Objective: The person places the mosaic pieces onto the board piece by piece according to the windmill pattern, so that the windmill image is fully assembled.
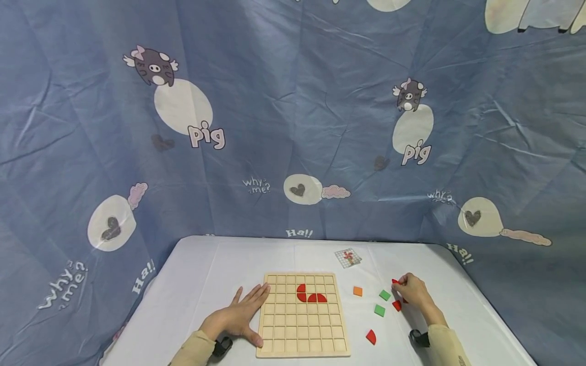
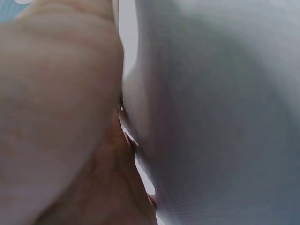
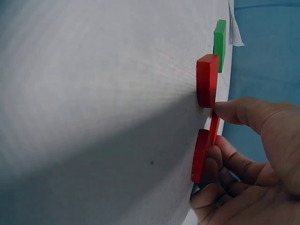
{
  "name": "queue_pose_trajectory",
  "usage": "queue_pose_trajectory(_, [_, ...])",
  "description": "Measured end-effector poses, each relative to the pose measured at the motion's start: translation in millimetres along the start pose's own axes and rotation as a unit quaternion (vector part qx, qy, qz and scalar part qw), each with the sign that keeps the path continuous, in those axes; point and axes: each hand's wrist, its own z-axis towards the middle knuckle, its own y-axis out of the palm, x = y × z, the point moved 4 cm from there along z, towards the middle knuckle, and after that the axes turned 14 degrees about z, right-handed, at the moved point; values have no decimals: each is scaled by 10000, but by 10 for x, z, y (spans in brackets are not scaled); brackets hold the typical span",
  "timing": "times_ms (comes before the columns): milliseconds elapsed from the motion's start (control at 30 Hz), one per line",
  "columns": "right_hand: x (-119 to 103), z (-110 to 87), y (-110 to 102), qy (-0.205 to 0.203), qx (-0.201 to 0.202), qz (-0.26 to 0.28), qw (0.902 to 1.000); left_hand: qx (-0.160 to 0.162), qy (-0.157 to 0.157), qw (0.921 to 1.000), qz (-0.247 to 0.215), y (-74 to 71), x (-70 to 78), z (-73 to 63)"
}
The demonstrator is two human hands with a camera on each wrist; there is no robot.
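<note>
My left hand (image 1: 240,315) lies spread with straight fingers, its fingertips and thumb touching the left edge of the wooden grid board (image 1: 293,348). Several red quarter-circle pieces (image 1: 322,298) sit in the board's upper squares. On the right, my right hand (image 1: 414,291) pinches a red piece (image 3: 214,127) between thumb and fingers, and the hand covers part of it. Close to that hand lie another red quarter-circle piece (image 1: 397,305) and a red piece (image 3: 200,157) partly hidden beneath the fingers. The left wrist view is mostly filled by the hand and white cloth.
Between board and right hand lie an orange square (image 1: 358,291), a green square (image 1: 384,295) and another green square (image 1: 379,310). Nearer the front is a red quarter-circle (image 1: 371,336). Printed pattern cards (image 1: 348,257) lie behind the board, before a blue curtain (image 1: 256,152).
</note>
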Motion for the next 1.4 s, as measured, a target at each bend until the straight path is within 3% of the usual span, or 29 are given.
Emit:
queue_pose_trajectory(300, [-89,1,-15,-614,-114,-438,9971,-11,18,10000,19,-12,3,-12])
queue_pose_trajectory(1267, [-69,-12,-20,-739,-303,-142,9967,3,-18,10000,-3,20,-28,12])
queue_pose_trajectory(1400, [-107,3,-47,-791,-183,-133,9966,-8,-25,10000,6,23,-27,13])
